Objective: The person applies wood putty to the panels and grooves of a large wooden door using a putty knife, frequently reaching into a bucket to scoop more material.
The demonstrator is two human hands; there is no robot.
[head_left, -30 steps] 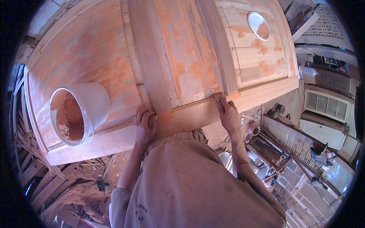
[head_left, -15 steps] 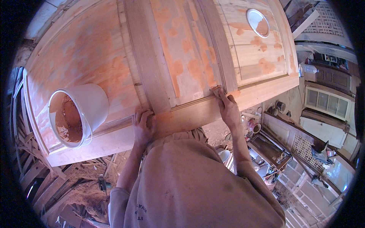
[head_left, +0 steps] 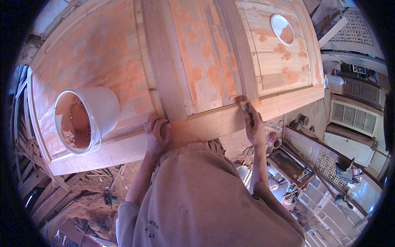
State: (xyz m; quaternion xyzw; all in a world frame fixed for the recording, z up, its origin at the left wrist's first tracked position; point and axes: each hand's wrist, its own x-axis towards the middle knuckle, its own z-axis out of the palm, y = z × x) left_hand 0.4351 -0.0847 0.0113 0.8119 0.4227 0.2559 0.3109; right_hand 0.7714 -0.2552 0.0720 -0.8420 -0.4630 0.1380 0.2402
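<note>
A large panelled wooden door [head_left: 166,88] lies flat in front of me, smeared with orange filler over its panels and joints. My right hand [head_left: 256,125] is closed around a small putty knife [head_left: 246,108], whose orange-smeared tip is at the joint where the dark upright rail meets the door's near rail. Most of its handle is hidden by the fingers. My left hand [head_left: 157,132] curls its fingers over the door's near edge; what lies under them is hidden. At the left, a white bucket [head_left: 103,105] with orange-brown filler inside lies tipped on its side on the door.
A round white lid [head_left: 282,30] with orange filler on it lies on the right panel. Scrap timber [head_left: 39,181] is heaped at the lower left beside sawdust. At the right stand a white glazed frame [head_left: 354,115], a wooden workbench [head_left: 290,164] and a clear plastic bottle [head_left: 335,80].
My right hand has shifted slightly right and nearer, with the putty knife tilted more upright. The left hand keeps its place on the door's edge. The view has shifted a little.
</note>
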